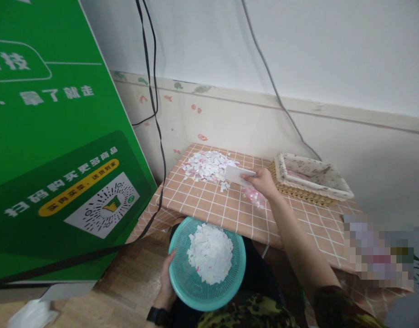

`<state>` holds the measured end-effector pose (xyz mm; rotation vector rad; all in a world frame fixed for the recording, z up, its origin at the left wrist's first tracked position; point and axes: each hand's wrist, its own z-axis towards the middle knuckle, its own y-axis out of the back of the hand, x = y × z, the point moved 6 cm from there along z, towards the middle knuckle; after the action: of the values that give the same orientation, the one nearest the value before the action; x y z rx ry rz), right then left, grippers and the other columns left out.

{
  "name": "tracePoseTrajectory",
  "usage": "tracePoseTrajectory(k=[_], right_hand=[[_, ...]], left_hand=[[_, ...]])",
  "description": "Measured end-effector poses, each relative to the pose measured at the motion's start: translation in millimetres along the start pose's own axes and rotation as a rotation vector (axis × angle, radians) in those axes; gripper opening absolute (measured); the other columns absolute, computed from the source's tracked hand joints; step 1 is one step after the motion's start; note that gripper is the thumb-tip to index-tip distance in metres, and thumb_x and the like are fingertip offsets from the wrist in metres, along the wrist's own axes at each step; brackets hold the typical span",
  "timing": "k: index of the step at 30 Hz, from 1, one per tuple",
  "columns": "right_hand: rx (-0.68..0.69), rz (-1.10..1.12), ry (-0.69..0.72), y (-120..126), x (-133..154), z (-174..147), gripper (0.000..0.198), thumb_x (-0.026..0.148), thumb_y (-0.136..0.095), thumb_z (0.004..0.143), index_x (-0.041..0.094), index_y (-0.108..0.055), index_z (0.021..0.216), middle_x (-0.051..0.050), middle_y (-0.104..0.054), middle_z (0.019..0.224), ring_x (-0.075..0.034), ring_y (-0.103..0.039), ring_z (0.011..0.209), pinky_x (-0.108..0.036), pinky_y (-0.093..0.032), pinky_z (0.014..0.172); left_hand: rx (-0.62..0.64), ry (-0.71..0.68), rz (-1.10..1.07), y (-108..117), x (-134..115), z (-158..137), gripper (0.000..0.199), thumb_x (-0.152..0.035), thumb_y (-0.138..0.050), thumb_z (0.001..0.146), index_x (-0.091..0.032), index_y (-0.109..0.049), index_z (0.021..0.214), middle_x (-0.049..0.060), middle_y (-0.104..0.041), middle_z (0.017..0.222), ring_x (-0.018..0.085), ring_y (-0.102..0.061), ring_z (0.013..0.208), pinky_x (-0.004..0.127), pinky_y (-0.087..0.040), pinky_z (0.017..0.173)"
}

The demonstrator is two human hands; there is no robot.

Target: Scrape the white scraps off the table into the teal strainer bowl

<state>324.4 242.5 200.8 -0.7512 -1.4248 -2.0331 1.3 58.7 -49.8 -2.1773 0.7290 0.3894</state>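
Note:
My left hand [167, 278] grips the left rim of a teal plastic basket [182, 291], held over my lap just below the table edge. A mound of small white paper scraps [210, 253] lies inside it. Over the table, my right hand [262, 181] pinches a flat white card [237, 175] by its right end. The card's left end meets a heap of white and pinkish paper scraps [207, 165] on the tablecloth. Just below my right hand lies a smaller pile of shiny pink pieces [254, 197].
A wicker basket with a cloth lining [308, 177] stands at the table's back right. The checked tablecloth [202, 198] covers the table against the wall. A green cabinet [59, 136] and hanging black cables [160, 132] are on the left. A pixelated patch hides the right end.

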Motion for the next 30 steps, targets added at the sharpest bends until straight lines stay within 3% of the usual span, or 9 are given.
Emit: tracePoseTrajectory(k=[5, 14, 22, 30], right_hand=[[0.107, -0.020, 0.067, -8, -1, -4, 0.038, 0.048, -0.060, 0.071, 0.011, -0.068, 0.067, -0.001, -0.055, 0.053, -0.012, -0.046, 0.049, -0.023, -0.032, 0.046], [0.109, -0.115, 0.079, -14, 7, 1, 0.036, 0.045, -0.058, 0.072, 0.012, -0.065, 0.060, 0.000, -0.050, 0.049, -0.010, -0.043, 0.047, -0.023, -0.028, 0.046], [0.052, -0.158, 0.059, 2, 10, 19, 0.031, 0.040, -0.062, 0.066, 0.012, -0.059, 0.054, 0.000, -0.050, 0.049, -0.009, -0.041, 0.044, -0.024, -0.027, 0.044], [0.063, -0.092, 0.024, -12, 8, 30, 0.035, 0.041, -0.063, 0.065, 0.015, -0.047, 0.047, 0.003, -0.040, 0.045, -0.007, -0.035, 0.042, -0.023, -0.023, 0.042]], left_hand=[[-0.005, 0.015, -0.005, -1, 0, -2, 0.023, -0.030, -0.068, 0.064, -0.015, -0.071, 0.081, 0.006, -0.074, 0.076, 0.024, -0.067, 0.066, 0.040, -0.052, 0.074], [-0.049, 0.031, 0.013, -3, 0, -5, 0.024, -0.029, -0.065, 0.063, -0.015, -0.071, 0.082, 0.006, -0.074, 0.073, 0.027, -0.068, 0.074, 0.041, -0.051, 0.076], [-0.078, 0.016, 0.017, -2, -2, -5, 0.020, -0.027, -0.066, 0.063, -0.015, -0.071, 0.079, 0.005, -0.073, 0.069, 0.025, -0.068, 0.070, 0.039, -0.051, 0.076], [-0.040, -0.001, -0.001, -2, -3, -4, 0.018, -0.028, -0.068, 0.063, -0.015, -0.071, 0.075, 0.005, -0.073, 0.070, 0.022, -0.066, 0.063, 0.039, -0.052, 0.073]])
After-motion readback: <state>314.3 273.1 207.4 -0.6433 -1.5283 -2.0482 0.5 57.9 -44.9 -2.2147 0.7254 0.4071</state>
